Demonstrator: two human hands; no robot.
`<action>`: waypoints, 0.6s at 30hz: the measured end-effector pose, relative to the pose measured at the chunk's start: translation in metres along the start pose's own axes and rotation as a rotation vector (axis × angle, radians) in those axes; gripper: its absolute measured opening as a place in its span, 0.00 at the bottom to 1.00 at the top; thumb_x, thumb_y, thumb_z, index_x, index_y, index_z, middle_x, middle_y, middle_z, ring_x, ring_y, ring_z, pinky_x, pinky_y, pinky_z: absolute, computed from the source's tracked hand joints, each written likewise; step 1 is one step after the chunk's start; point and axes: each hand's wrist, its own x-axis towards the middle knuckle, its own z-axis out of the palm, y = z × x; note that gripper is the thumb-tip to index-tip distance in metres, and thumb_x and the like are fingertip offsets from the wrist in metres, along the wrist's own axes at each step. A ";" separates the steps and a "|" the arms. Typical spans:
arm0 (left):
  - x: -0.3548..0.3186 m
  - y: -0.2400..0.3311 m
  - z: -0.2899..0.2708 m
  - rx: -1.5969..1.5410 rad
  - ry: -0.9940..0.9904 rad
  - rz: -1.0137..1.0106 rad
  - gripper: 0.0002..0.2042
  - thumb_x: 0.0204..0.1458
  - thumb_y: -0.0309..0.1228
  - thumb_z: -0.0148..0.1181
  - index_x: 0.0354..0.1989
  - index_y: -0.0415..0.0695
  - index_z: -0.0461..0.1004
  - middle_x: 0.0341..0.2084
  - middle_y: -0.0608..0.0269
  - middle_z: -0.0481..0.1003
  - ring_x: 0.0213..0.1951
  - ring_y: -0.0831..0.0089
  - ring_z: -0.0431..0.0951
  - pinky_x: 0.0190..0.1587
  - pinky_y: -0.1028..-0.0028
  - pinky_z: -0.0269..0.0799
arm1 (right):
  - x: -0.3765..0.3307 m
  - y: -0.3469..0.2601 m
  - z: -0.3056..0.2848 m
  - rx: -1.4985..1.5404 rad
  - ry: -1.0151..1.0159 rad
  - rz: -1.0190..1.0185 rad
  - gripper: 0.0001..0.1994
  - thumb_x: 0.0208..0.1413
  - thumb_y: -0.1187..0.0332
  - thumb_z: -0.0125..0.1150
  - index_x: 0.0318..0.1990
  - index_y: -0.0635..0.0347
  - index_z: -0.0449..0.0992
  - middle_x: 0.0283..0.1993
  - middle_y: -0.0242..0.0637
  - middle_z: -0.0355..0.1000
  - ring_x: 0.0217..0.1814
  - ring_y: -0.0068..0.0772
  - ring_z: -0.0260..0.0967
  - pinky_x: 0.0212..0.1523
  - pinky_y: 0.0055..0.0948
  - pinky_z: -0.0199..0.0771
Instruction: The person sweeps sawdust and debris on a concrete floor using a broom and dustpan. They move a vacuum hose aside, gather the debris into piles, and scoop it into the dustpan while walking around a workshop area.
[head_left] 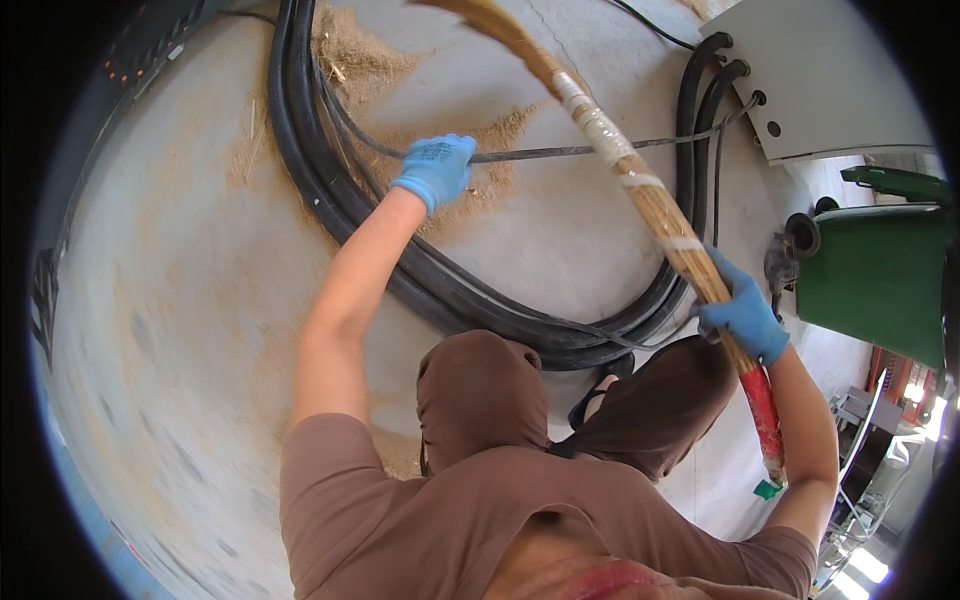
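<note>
My left hand (438, 168), in a blue glove, is closed around a thin grey cable (545, 153) and lifts it off the floor. The cable runs right to a hole in a grey metal cabinet. My right hand (745, 308), also gloved in blue, grips a long straw broom (650, 200) by its taped handle. Clear and white tape wraps the handle, and red tape covers its near end. The broom slants up to the far left, passing over the cable; its curved tip is cut off by the upper edge.
Thick black hoses (480, 310) loop across the floor in front of my bent knees and rise to the metal cabinet (830, 75). Sawdust-like debris (365, 60) lies beyond and beside the hoses. A green wheeled bin (870, 270) stands at the right. Dark equipment (110, 110) lines the far left.
</note>
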 end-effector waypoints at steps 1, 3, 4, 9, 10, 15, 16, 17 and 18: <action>0.000 0.001 0.004 0.007 -0.008 -0.007 0.08 0.52 0.33 0.58 0.37 0.44 0.72 0.35 0.48 0.76 0.40 0.48 0.78 0.43 0.52 0.72 | 0.008 0.002 -0.004 -0.047 0.046 -0.016 0.41 0.43 0.78 0.58 0.70 0.58 0.57 0.30 0.33 0.68 0.23 0.24 0.67 0.24 0.24 0.70; -0.002 0.004 0.013 0.028 -0.045 -0.026 0.07 0.52 0.32 0.57 0.37 0.44 0.73 0.35 0.49 0.76 0.40 0.48 0.78 0.43 0.52 0.72 | 0.032 0.000 -0.013 -0.127 0.060 -0.015 0.39 0.42 0.78 0.59 0.68 0.59 0.60 0.28 0.33 0.68 0.22 0.24 0.67 0.24 0.24 0.70; -0.003 0.006 0.018 0.037 -0.070 -0.038 0.07 0.52 0.31 0.57 0.37 0.44 0.73 0.35 0.49 0.77 0.40 0.49 0.78 0.43 0.52 0.72 | 0.045 -0.002 -0.016 -0.143 0.038 -0.032 0.38 0.42 0.78 0.59 0.67 0.60 0.62 0.28 0.33 0.68 0.22 0.24 0.67 0.24 0.24 0.70; -0.011 0.013 0.060 0.090 -0.188 -0.068 0.08 0.53 0.28 0.54 0.39 0.45 0.76 0.39 0.50 0.78 0.43 0.52 0.79 0.45 0.54 0.73 | 0.083 0.002 -0.014 -0.146 -0.168 0.040 0.31 0.41 0.78 0.61 0.59 0.64 0.68 0.27 0.36 0.70 0.22 0.25 0.69 0.23 0.26 0.71; -0.012 0.013 0.070 0.102 -0.185 -0.071 0.08 0.53 0.28 0.54 0.39 0.45 0.76 0.40 0.50 0.78 0.44 0.51 0.79 0.45 0.55 0.73 | 0.077 0.003 -0.012 -0.180 -0.224 0.068 0.29 0.41 0.77 0.61 0.57 0.66 0.69 0.27 0.37 0.70 0.22 0.25 0.69 0.23 0.27 0.71; -0.018 0.016 0.103 0.127 -0.221 -0.119 0.09 0.53 0.26 0.54 0.40 0.45 0.76 0.43 0.51 0.78 0.47 0.51 0.78 0.48 0.55 0.72 | 0.014 -0.007 0.005 0.101 -0.390 0.304 0.29 0.45 0.79 0.64 0.59 0.64 0.66 0.31 0.40 0.74 0.24 0.27 0.73 0.22 0.24 0.75; -0.019 0.017 0.105 0.118 -0.198 -0.126 0.09 0.52 0.26 0.53 0.41 0.45 0.76 0.42 0.51 0.78 0.47 0.51 0.78 0.48 0.55 0.71 | 0.001 -0.012 0.010 0.146 -0.449 0.288 0.31 0.45 0.79 0.64 0.61 0.62 0.66 0.31 0.40 0.74 0.24 0.27 0.73 0.23 0.24 0.75; -0.017 0.018 0.104 0.111 -0.163 -0.133 0.09 0.52 0.26 0.53 0.41 0.45 0.76 0.42 0.50 0.78 0.48 0.51 0.77 0.49 0.55 0.71 | -0.011 -0.018 0.009 0.173 -0.452 0.285 0.36 0.44 0.79 0.64 0.65 0.58 0.63 0.33 0.40 0.74 0.24 0.27 0.73 0.23 0.24 0.75; -0.016 0.019 0.101 0.098 -0.104 -0.131 0.09 0.52 0.26 0.53 0.41 0.45 0.76 0.42 0.50 0.78 0.48 0.51 0.77 0.49 0.56 0.71 | -0.022 -0.022 0.009 0.128 -0.389 0.283 0.37 0.44 0.79 0.64 0.67 0.57 0.62 0.33 0.40 0.73 0.25 0.26 0.73 0.24 0.24 0.75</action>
